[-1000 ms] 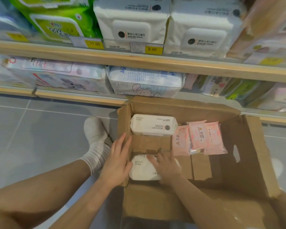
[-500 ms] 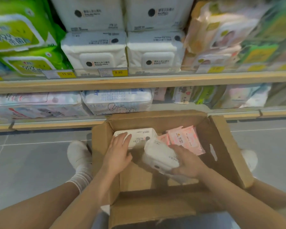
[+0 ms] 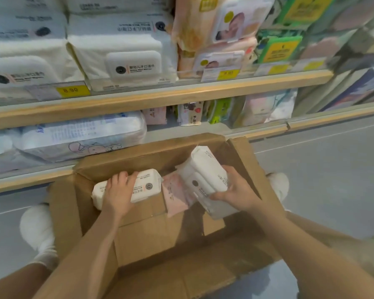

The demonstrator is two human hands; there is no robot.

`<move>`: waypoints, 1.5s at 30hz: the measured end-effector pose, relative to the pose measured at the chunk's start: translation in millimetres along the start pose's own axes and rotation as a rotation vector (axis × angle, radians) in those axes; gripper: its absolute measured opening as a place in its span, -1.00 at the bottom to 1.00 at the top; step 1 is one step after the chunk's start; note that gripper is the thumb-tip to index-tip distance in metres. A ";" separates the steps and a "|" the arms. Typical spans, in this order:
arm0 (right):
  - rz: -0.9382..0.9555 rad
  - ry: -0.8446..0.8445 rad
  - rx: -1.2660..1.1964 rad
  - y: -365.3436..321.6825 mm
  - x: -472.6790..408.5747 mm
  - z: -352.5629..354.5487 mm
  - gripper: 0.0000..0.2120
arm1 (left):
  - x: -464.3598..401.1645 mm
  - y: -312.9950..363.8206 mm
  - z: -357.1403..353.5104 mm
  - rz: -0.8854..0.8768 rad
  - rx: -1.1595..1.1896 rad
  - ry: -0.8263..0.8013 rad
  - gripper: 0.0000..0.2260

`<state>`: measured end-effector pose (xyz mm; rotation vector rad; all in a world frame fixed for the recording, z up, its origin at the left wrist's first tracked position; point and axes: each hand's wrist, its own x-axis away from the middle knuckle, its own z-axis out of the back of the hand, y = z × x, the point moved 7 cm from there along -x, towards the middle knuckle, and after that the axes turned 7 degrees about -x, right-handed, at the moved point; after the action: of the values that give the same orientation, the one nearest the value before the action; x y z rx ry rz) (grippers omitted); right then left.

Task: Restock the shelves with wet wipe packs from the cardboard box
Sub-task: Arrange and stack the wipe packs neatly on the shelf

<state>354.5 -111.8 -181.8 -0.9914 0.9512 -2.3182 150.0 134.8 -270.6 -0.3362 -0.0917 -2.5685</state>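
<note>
Both hands on white wet wipe packs in the cardboard box (image 3: 242,156).

Left hand (image 3: 117,194) fingers curl over a white pack (image 3: 147,186) lying inside the box, long axis left-right. Right hand (image 3: 235,190) grips a second white pack (image 3: 205,175) raised and tilted, long axis towards the shelves (image 3: 160,98). Pink packs (image 3: 175,195) lie between them.

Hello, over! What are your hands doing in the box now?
Left hand grips white pack in box. Right hand holds second white pack, lifted and tilted. Pink packs lie between. Nothing in the way.
</note>
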 end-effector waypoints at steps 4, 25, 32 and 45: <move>-0.025 -0.020 -0.003 9.9 -5.1 -7.3 -0.26 | -4.1 -3.4 -6.3 0.009 -0.145 -0.029 -0.09; 0.355 0.050 0.186 -144.8 74.1 55.6 -0.23 | 99.8 -20.5 239.9 0.024 0.063 0.362 -0.16; 0.557 0.012 0.336 -257.2 78.9 35.9 -0.12 | 149.5 -107.5 299.2 0.178 0.111 0.564 -0.14; 0.937 -0.014 0.722 -484.1 32.0 -60.6 -0.12 | 192.6 -248.0 313.7 0.486 0.177 0.706 -0.15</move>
<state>227.8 215.6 158.5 -0.1707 0.3533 -1.6021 -69.8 289.3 82.7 0.5534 0.0234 -2.0380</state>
